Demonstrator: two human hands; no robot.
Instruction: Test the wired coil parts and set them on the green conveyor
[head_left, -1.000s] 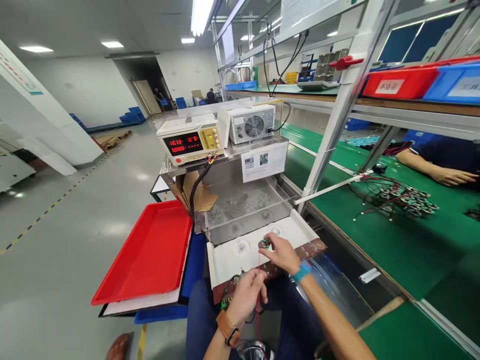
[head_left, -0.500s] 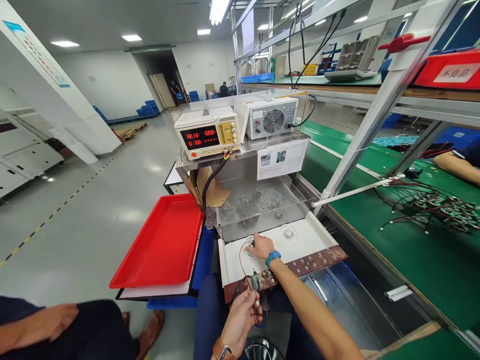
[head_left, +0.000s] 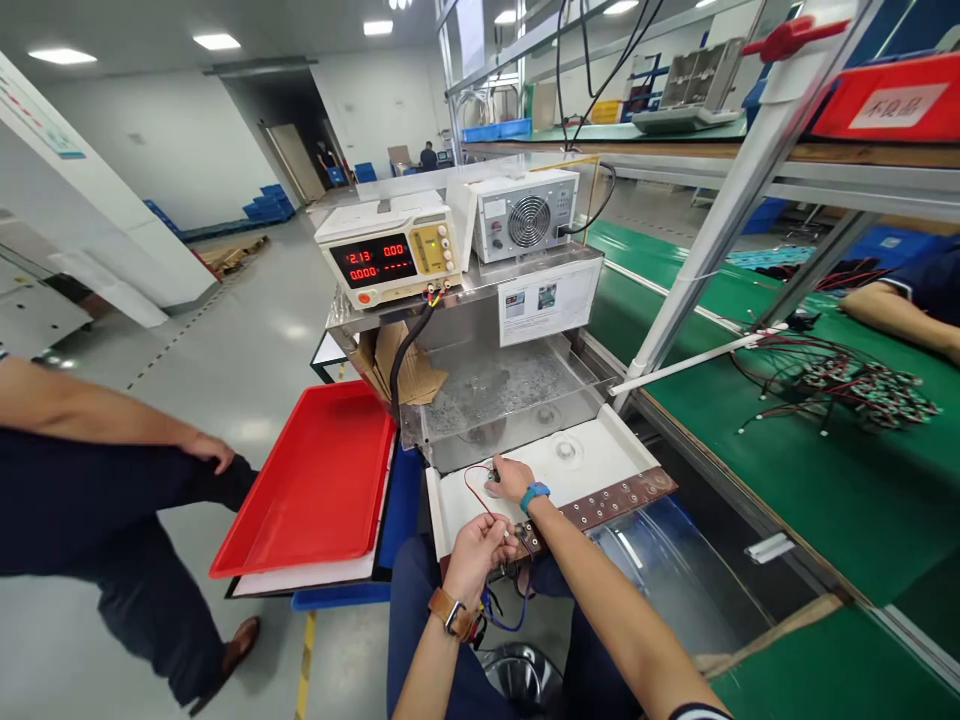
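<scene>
Your right hand (head_left: 514,481) grasps a small circuit board (head_left: 493,475) near the left end of the white tray (head_left: 604,457); its red wire (head_left: 466,480) bows leftward, then back toward you, into your left hand's (head_left: 475,556) pinch, nearer the front edge.

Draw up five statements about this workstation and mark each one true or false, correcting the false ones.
1. The left hand holds a red wire. True.
2. The blue wristband is on the left wrist. False: the blue wristband is on the right wrist; a brown watch strap is on the left.
3. The power supply shows red digits. True.
4. The wired parts lie piled in the red tray. False: the wired parts lie on the green bench.
5. The right hand has its fingers on a small part. True.
</scene>
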